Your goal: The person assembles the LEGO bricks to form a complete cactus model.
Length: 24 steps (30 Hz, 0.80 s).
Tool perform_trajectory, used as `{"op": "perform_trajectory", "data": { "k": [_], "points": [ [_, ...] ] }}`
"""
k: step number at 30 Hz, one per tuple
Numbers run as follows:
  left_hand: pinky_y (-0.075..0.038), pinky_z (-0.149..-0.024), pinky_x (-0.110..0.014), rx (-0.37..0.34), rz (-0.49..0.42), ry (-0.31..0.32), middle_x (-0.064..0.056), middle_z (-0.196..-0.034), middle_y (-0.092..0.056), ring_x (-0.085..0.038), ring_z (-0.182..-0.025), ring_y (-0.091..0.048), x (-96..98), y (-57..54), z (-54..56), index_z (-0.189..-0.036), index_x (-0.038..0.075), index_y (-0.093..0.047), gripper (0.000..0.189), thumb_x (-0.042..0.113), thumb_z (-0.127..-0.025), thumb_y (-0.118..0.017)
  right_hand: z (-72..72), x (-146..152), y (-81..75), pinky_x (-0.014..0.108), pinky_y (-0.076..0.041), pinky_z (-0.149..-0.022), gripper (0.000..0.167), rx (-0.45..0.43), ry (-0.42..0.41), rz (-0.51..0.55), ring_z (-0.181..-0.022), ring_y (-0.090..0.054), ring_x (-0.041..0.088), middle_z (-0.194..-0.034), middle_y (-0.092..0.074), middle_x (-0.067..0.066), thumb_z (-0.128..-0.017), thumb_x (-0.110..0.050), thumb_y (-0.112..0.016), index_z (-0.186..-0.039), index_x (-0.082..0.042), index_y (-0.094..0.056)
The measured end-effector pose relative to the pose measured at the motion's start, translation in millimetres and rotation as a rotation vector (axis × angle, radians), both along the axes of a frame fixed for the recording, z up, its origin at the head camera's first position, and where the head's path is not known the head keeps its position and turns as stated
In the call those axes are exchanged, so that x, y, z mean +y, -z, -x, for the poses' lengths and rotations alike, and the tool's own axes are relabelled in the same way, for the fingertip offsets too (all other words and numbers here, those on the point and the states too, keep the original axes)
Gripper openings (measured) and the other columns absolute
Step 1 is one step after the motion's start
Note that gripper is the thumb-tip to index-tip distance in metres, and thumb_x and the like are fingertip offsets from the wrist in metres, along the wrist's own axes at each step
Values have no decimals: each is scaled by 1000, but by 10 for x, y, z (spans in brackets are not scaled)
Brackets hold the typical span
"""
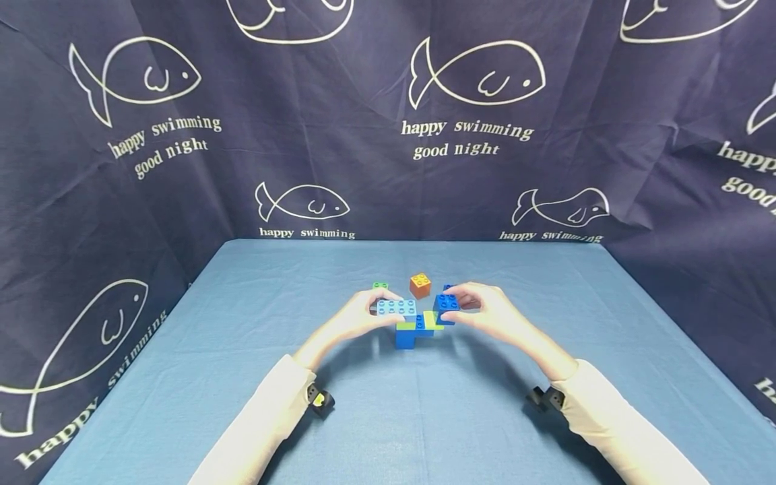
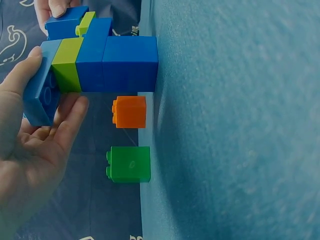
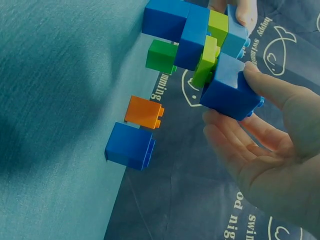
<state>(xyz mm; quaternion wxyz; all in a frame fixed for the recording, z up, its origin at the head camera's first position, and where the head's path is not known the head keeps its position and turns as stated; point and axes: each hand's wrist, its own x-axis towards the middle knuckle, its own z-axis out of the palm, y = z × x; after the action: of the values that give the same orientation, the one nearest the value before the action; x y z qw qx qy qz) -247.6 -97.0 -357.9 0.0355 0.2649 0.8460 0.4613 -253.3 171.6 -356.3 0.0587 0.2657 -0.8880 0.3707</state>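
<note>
A stack of toy building bricks stands on the cloth: a blue brick (image 1: 405, 339) at the bottom, a longer blue brick (image 3: 192, 37) over it, then a lime brick (image 2: 66, 65) and a thin lime brick (image 3: 204, 62). My left hand (image 1: 354, 316) pinches a light blue brick (image 1: 396, 308) by its ends, against the lime brick's top. Between thumb and fingers, my right hand (image 1: 494, 311) holds a square blue brick (image 3: 231, 86) at the thin lime brick. Some lime studs show there, and I cannot tell whether the two are joined.
Behind the stack, an orange brick (image 1: 419, 286), a green brick (image 1: 380, 286) and another blue brick (image 3: 130, 145) stand apart on the blue tablecloth (image 1: 424, 417). A dark curtain (image 1: 376, 135) with fish drawings hangs at the back and sides. Each wrist wears a small camera (image 1: 321, 401).
</note>
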Motion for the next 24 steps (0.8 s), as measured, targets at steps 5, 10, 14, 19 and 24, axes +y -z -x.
{"op": "perform_trajectory", "data": {
  "k": [5,10,14,19,24],
  "points": [
    [-44,-68,-22,-5,-5,-1,-14,-98,-65,-13,-79,-53,-2,-2,0,-112,4,-64,34,18,-82,-72,5,-8,-1,40,-54,-83,42,-3,-7,-21,-88,-67,20,-96,-69,8,-78,-28,-76,-112,-5,-65],
    [-44,-68,-23,-17,-17,5,-17,-99,-64,-16,-80,-54,-4,1,2,-112,2,-63,34,17,-83,-72,8,-10,-7,40,-54,-82,42,-11,-6,-35,-88,-67,21,-96,-69,8,-78,-28,-76,-112,-5,-65],
    [-44,-68,-22,-28,-32,12,-18,-99,-63,-22,-82,-55,0,14,8,-113,0,-62,35,16,-83,-71,21,-1,-6,40,-54,-82,43,-3,-9,-46,-88,-67,21,-96,-69,9,-78,-27,-77,-112,-4,-65],
    [-44,-68,-23,-22,-35,2,-12,-96,-64,-21,-81,-55,-8,157,121,-113,5,-63,37,21,-82,-73,27,-5,-12,39,-54,-81,43,25,-16,-57,-87,-67,20,-96,-69,9,-76,-26,-78,-111,-4,-66],
    [-45,-67,-24,-24,-37,-15,-5,-96,-64,-14,-79,-54,-33,349,275,-112,13,-64,36,24,-80,-75,19,-21,-2,39,-55,-80,42,76,-27,-60,-85,-67,21,-94,-68,9,-75,-22,-79,-109,-2,-66]
  ]
}}
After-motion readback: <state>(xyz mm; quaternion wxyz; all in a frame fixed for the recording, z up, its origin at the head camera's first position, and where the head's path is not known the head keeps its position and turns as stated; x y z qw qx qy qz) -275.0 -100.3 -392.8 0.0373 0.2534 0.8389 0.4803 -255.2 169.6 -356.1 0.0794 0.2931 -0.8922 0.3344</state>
